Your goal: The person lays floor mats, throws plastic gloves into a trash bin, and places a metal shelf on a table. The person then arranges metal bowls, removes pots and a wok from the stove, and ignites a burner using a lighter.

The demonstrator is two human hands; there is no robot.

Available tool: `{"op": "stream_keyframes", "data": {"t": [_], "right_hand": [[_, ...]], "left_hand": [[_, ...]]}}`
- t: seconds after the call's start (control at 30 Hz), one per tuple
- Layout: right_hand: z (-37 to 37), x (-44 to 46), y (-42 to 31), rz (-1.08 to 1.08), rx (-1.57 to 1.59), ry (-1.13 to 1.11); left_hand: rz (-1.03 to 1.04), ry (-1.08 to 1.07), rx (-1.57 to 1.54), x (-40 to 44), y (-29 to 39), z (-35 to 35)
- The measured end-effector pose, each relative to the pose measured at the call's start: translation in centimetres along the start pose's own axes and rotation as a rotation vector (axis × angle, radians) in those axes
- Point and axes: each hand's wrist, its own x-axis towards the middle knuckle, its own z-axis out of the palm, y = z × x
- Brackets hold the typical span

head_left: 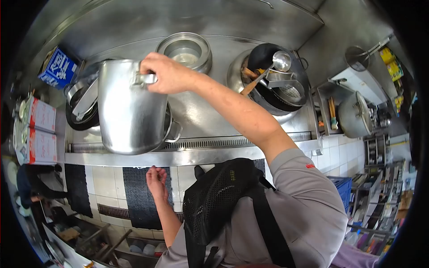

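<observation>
My right hand [165, 73] is closed around the side handle of a tall stainless steel stockpot [129, 107], which is tilted above the left part of the metal counter. Behind it, a two-handled pot [172, 129] shows only its right side and one loop handle. My left hand [157, 179] hangs just in front of the counter's edge, fingers loosely bent and apart, with nothing visible in it. Dark woks and metal pans [82, 100] lie left of the stockpot, partly hidden by it.
A round metal basin [185, 49] is set in the counter [201, 105]. To its right, a wok [263, 56] holds a ladle [281, 61] and strainers. A slotted drain [223, 143] runs along the front. Another person [33, 183] is at the lower left, near black floor mats [138, 196].
</observation>
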Motion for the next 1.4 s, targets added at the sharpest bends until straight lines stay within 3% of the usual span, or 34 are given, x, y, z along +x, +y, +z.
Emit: {"op": "stream_keyframes", "data": {"t": [0.1,0.23,0.33,0.43,0.5,0.53,0.6,0.63,0.7,0.8,0.97,1.17,1.2,1.27,1.33,1.4], "right_hand": [[-1.2,-2.6,-1.1,-0.068,-0.041,0.010],[-4.0,-6.9,-0.6,-0.118,-0.052,0.081],[-9.1,-11.4,0.5,-0.188,-0.117,0.254],[-16.8,-18.6,4.0,0.028,-0.030,0.371],[-21.6,-24.6,8.5,0.166,-0.198,0.537],[-23.6,-27.7,11.2,0.316,-0.112,0.612],[-27.4,-33.5,16.7,0.424,0.049,0.859],[-29.7,-36.6,19.9,0.519,-0.080,0.899],[-33.3,-40.9,23.3,0.709,0.146,1.037],[-37.2,-45.3,28.0,0.811,0.158,1.198],[-40.3,-49.4,39.3,0.945,0.087,1.170],[-40.3,-48.4,50.2,0.933,0.133,1.103],[-40.4,-47.6,50.0,1.029,0.095,1.044],[-39.8,-46.5,50.2,1.028,0.015,1.080],[-40.0,-47.9,54.4,0.981,0.261,1.205],[-40.2,-46.2,51.1,0.956,0.333,1.250]], "left_hand": [[-0.159,-0.186,0.187,0.0,-0.9,3.1],[-0.206,-0.402,0.370,-0.4,-2.2,9.9],[-0.204,-0.518,0.461,-1.1,-3.4,16.4],[-0.240,-0.678,0.486,-2.2,-4.9,24.3],[-0.233,-0.766,0.508,-3.3,-5.9,30.1],[-0.214,-0.780,0.511,-3.4,-7.0,32.8],[-0.154,-0.765,0.492,-3.0,-9.6,37.7],[-0.115,-0.737,0.473,-2.7,-10.7,40.1],[-0.101,-0.665,0.412,-3.2,-11.5,44.6],[-0.039,-0.556,0.347,-2.7,-14.0,48.7],[-0.103,-0.405,0.217,0.1,-15.6,50.3],[-0.145,-0.349,0.223,1.0,-15.8,51.6],[-0.154,-0.369,0.233,1.2,-15.7,51.8],[-0.145,-0.407,0.240,1.3,-15.6,52.2],[-0.052,-0.442,0.286,1.4,-15.7,52.7],[0.064,-0.490,0.376,1.8,-16.3,52.5]]}}
